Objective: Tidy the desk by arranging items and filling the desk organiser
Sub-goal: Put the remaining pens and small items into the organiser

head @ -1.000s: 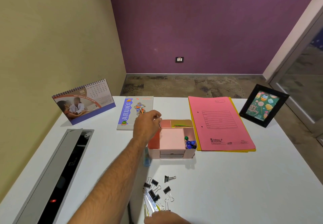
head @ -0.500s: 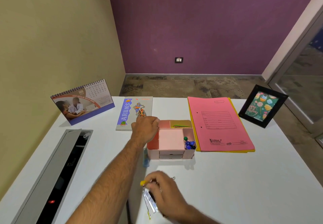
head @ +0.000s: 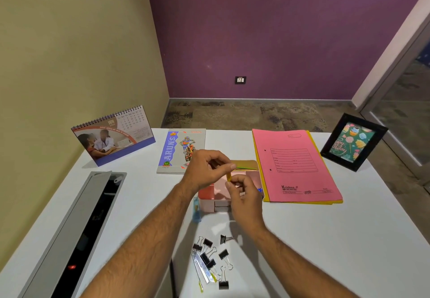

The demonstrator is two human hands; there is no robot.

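Pink desk organiser [head: 210,195], mid-bench [head: 325,239], serves as landmark. Directly above it: left hand [head: 204,170] and right hand [head: 244,195], both grips narrow, pinched together on one small yellow strip [head: 229,177]. Nearer than the organiser: loose black binder clips [head: 223,254]. Right of it: pink folder [head: 294,165]. Behind it, leftward: notebook [head: 179,150]; further left, desk calendar [head: 114,135].

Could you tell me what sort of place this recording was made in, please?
Probably a small office room: a white desk holds a desk calendar, a pink file folder and a pink desk organiser, with bare walls behind.
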